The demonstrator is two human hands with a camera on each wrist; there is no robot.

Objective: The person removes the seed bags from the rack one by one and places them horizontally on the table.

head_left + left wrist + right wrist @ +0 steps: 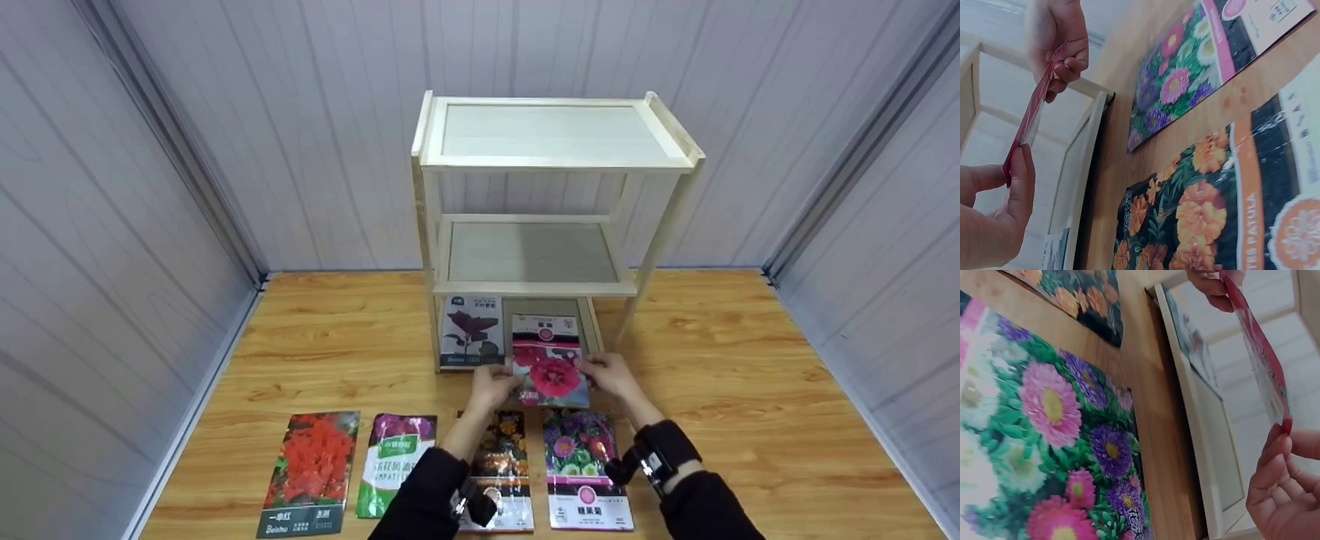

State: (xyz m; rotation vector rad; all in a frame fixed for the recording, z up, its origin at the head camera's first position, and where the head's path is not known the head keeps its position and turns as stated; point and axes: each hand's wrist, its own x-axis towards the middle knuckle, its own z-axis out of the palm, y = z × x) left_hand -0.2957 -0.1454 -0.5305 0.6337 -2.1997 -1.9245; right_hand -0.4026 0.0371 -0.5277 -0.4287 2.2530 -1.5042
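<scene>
Both hands hold a seed packet (553,375) with a pink-red flower in front of the rack's bottom shelf. My left hand (495,387) pinches its left edge, and my right hand (609,373) pinches its right edge. The wrist views show the packet (1033,112) nearly edge-on, raised above the floor, with thumb and fingers on either side. On the left of the bottom shelf stands another packet (471,330) with a dark purple plant. Below the hands lie an orange-flower packet (510,450), partly hidden by the left arm, and a packet with pink and purple daisies (581,450).
A pale wooden three-tier rack (532,288) stands against the panelled back wall (337,150). Further left on the wooden floor (750,412) lie a red-flower packet (313,457) and a green-and-white packet (394,465). Side walls enclose the area.
</scene>
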